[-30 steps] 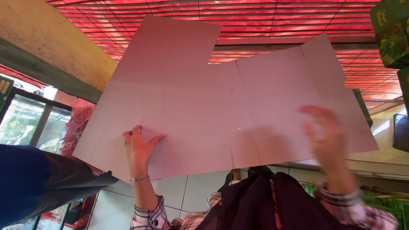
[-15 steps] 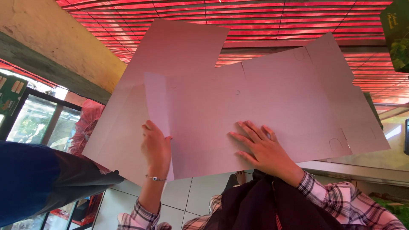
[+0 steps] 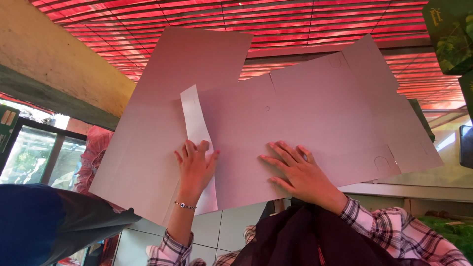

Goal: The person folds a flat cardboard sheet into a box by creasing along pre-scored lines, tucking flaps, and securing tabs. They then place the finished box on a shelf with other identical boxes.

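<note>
A large flat die-cut cardboard sheet (image 3: 315, 113), pale pinkish white with creases and tab slots, fills the middle of the view. A narrow side flap (image 3: 194, 118) is folded over onto it at the left. My left hand (image 3: 194, 170), with a thin bracelet on the wrist, lies flat on that flap and presses it down with fingers apart. My right hand (image 3: 300, 175), in a plaid sleeve, rests palm-down with spread fingers on the sheet's lower middle panel. Neither hand curls round an edge.
A red slatted roof (image 3: 295, 19) and a concrete beam (image 3: 49, 64) show behind the sheet. Another person's dark blue clothing (image 3: 44, 226) sits at lower left, by a glass pane (image 3: 34, 157). A green printed box (image 3: 451, 29) is at upper right. Dark fabric (image 3: 305, 236) lies below my hands.
The left side flap has been folded over onto the sheet and my left hand followed it inward. My right hand came from the right edge to the middle panel and stays there.
</note>
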